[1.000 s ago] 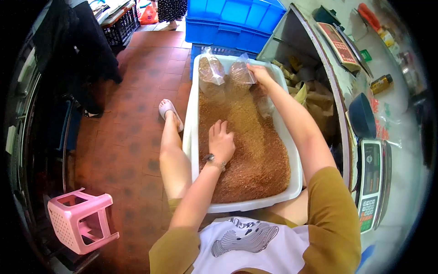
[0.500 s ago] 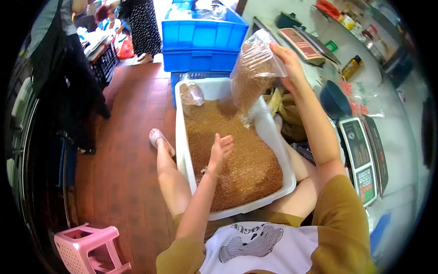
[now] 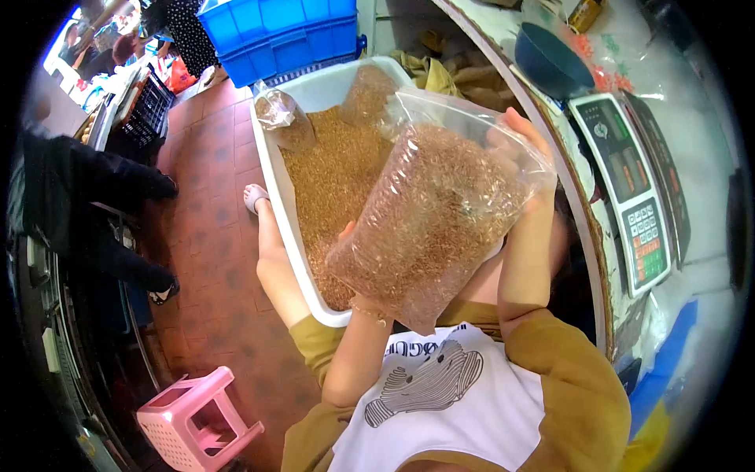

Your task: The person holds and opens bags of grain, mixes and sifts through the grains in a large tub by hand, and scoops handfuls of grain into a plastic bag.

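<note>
A clear plastic zip bag [image 3: 432, 212], filled with brown grain-like flakes, lies tilted in front of my chest. My right hand [image 3: 528, 141] grips its top corner, fingers seen partly through the film. From underneath, my left hand [image 3: 346, 230] holds the lower end; only a fingertip and the wrist show, the rest being hidden behind the bag. Below and beyond is a white tub [image 3: 271, 185] between my legs, with loose brown flakes [image 3: 334, 165] in it. Two more clear bags, a left one [image 3: 285, 118] and a back one [image 3: 370, 93], rest on the flakes.
Blue crates [image 3: 287, 35] are stacked behind the tub. On the right, a counter carries a digital scale [image 3: 621, 193] and a dark bowl [image 3: 553, 61]. A pink stool [image 3: 197, 417] stands on the tiled floor [image 3: 212, 315]. Another person's dark-clothed legs [image 3: 110, 189] are at left.
My right hand has brought the filled bag from above the tub's far right side down towards my chest. My left hand, earlier free above the flakes, is now under the bag. The view has shifted.
</note>
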The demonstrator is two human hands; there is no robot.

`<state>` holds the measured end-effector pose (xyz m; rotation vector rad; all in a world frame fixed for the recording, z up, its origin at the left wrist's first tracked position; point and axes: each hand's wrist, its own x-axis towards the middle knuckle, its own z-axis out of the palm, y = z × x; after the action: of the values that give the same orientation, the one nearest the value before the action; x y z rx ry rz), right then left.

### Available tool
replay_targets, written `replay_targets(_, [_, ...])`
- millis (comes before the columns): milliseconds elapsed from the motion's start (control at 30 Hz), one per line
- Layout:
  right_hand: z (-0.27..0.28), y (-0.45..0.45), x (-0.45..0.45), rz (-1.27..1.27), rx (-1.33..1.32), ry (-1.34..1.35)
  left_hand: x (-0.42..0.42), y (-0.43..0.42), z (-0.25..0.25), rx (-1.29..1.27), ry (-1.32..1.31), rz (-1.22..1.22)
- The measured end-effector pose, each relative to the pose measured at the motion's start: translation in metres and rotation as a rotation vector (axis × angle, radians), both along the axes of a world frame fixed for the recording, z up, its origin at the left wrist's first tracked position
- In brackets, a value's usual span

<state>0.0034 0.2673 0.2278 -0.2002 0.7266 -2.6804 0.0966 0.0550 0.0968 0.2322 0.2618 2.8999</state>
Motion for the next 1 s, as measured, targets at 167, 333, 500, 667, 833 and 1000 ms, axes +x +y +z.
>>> replay_targets(167, [0.001, -0.024, 0.0, -0.039, -0.118, 0.084, 0.006, 0.002, 0.002, -0.045, -0.043, 0.11])
replay_targets(333, [-0.027, -0.064, 0.019, -0.454, 0.308, 0.188, -0.012, -0.019, 0.02, -0.014, -0.008, 0.341])
replay_targets(500, [-0.069, -0.116, 0.055, -0.243, 0.178, -0.042, -0.007, -0.049, 0.036, -0.025, 0.032, 0.512])
replay_targets(667, [-0.052, -0.118, 0.04, -0.191, 0.241, -0.041, 0.015, -0.059, 0.047, -0.078, 0.044, 0.567])
replay_targets(833, [-0.036, -0.112, 0.034, -0.213, 0.203, 0.017, 0.007, -0.054, 0.053, -0.075, 0.064, 0.587])
replay_targets(1000, [-0.048, -0.109, 0.035, -0.312, 0.248, 0.068, 0.001, -0.042, 0.064, -0.099, 0.066, 0.555])
